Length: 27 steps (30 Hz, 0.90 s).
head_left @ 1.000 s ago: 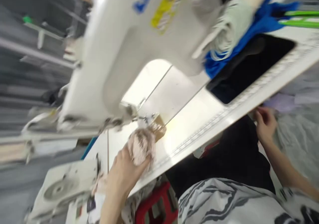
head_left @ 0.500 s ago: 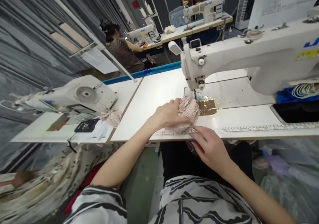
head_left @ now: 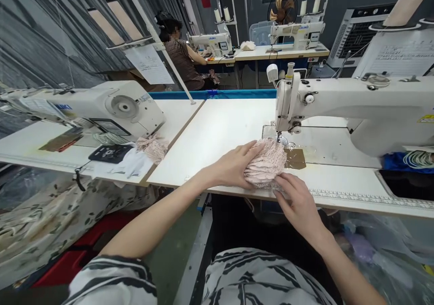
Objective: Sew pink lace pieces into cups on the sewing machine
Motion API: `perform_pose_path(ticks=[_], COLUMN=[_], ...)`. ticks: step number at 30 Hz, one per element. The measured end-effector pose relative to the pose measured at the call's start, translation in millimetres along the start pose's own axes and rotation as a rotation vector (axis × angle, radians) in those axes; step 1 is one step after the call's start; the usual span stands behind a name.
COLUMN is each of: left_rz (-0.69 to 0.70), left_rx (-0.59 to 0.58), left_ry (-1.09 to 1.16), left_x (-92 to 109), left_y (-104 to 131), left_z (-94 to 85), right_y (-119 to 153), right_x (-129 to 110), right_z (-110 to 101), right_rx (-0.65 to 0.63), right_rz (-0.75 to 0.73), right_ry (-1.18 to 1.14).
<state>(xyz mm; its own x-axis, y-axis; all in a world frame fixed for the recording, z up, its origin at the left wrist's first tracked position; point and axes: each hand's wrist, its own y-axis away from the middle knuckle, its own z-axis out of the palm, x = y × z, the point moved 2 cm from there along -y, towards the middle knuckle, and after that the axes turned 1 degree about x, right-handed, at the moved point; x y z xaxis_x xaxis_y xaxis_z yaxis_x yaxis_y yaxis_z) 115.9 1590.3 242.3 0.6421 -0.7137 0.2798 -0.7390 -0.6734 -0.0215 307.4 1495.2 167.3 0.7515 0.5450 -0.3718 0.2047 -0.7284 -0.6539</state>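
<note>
A bunched piece of pink ruffled fabric (head_left: 266,162) lies on the white table just in front of the needle of the sewing machine (head_left: 315,99). My left hand (head_left: 233,164) rests on the fabric's left side, with the thumb and fingers spread around it and gripping it. At its lower right edge, my right hand (head_left: 296,198) touches the fabric with its fingertips, thumb apart from the fingers. The underside of the fabric is hidden.
To the left stands another sewing machine (head_left: 118,110), with pink fabric (head_left: 153,149) and a black item (head_left: 110,153) beside it. A ruler strip (head_left: 339,195) runs along the table's front edge. A person (head_left: 183,60) sits at a machine behind.
The camera view has shifted, so the table and machines sit differently in it. My left hand has opened wider over the fabric, and more of the ruffled layers shows.
</note>
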Motion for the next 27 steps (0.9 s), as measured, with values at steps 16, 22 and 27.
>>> perform_pose_path(ticks=[16, 22, 27], left_rz=[-0.174, -0.161, -0.419], left_rx=[0.174, 0.227, 0.258], left_ry=[0.803, 0.974, 1.08], left_x=[-38.9, -44.4, -69.7], left_y=[-21.3, -22.0, -12.3], left_z=[-14.4, -14.0, -2.0], right_y=[-105.5, -132.0, -127.0], right_x=[16.8, 21.6, 23.1], right_z=[19.8, 39.0, 33.0], right_rx=[-0.21, -0.27, -0.208], right_rz=[0.008, -0.037, -0.073], right_ry=[-0.298, -0.386, -0.419])
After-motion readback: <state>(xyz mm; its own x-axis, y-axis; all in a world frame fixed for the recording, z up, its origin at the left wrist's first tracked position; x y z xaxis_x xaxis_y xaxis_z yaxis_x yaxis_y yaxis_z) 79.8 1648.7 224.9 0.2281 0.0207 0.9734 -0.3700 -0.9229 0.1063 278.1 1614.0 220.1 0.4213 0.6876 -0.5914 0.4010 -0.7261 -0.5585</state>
